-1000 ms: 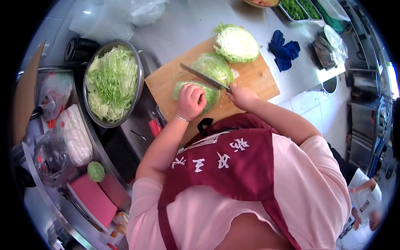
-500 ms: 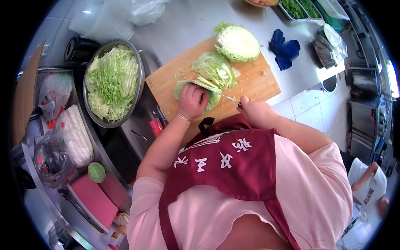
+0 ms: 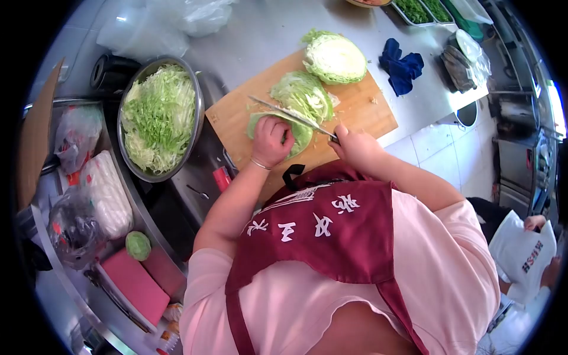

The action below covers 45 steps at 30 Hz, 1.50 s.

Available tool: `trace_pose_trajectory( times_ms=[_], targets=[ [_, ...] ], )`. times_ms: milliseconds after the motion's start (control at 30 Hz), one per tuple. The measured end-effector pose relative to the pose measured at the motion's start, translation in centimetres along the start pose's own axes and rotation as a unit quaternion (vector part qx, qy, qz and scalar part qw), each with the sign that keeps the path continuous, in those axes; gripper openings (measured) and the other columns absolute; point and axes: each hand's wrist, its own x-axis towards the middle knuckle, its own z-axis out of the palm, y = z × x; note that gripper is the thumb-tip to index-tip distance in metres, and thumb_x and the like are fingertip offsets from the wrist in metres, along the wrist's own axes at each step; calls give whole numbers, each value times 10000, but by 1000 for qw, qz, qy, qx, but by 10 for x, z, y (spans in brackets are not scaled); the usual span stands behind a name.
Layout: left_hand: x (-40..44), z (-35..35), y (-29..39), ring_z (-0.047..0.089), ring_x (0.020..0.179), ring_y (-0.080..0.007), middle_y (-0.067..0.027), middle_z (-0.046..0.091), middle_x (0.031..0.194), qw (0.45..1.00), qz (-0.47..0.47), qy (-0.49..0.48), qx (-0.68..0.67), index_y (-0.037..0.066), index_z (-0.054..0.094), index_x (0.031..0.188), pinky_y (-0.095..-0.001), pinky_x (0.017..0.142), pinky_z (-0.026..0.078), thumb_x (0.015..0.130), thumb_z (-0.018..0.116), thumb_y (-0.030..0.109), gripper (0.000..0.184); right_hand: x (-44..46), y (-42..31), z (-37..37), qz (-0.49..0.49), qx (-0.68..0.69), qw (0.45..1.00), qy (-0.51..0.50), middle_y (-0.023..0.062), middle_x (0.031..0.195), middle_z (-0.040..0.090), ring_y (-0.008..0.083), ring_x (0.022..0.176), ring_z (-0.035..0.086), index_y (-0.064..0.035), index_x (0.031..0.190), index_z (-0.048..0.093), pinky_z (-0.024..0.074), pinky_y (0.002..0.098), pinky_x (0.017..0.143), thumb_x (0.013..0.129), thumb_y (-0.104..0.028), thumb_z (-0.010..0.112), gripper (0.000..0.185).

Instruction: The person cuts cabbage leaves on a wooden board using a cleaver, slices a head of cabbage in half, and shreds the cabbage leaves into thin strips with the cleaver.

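Observation:
On the wooden cutting board [image 3: 373, 115] lies a piece of cabbage [image 3: 302, 137], partly under my left hand [image 3: 272, 141], whose curled fingers press on it. My right hand [image 3: 357, 147] is wrapped round the handle of a knife [image 3: 290, 113]; the blade points to the upper left, along the edge of that piece. Shredded cabbage [image 3: 300, 94] is heaped just beyond the blade. A cut cabbage half [image 3: 336, 58] rests at the board's far corner, its pale cut face up.
A metal bowl [image 3: 197, 127] of shredded cabbage stands left of the board. Beyond the board's right side lies a dark blue cloth [image 3: 401, 66]. A spoon [image 3: 197, 191] and a red packet [image 3: 221, 178] are near my left forearm. Another person [image 3: 522, 254] is at the lower right.
The knife first drew back toward my right side, then moved forward to the upper left again. My left hand has stayed on the cabbage. The other person has shifted at the right.

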Motion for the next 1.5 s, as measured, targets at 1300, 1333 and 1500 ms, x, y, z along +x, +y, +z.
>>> trace_pose_trajectory(
  times_ms=[1300,1333,1500],
  targets=[
    [-1,-20,-7,552,855,-300,-95,584,857,996,57,-64,-17,74,600,801,-404,795,447,685,662,91,133,-34,-13,19,14,-6,1000,26,209,753,635,400,707,635,7,961,451,507,489,630,947,-321,489,330],
    [-2,-19,-7,551,856,-302,-97,584,859,997,55,-59,-17,74,599,801,-405,795,447,682,660,90,135,-39,-11,21,18,-4,999,34,209,769,638,396,737,639,7,961,453,507,487,643,948,-320,486,329],
    [-5,-14,-10,547,861,-303,-96,576,867,998,53,-39,-19,78,593,797,-404,793,447,672,657,85,141,-36,-22,12,57,8,998,-19,217,848,644,390,809,641,9,975,449,506,487,686,953,-314,476,324]
  ],
)
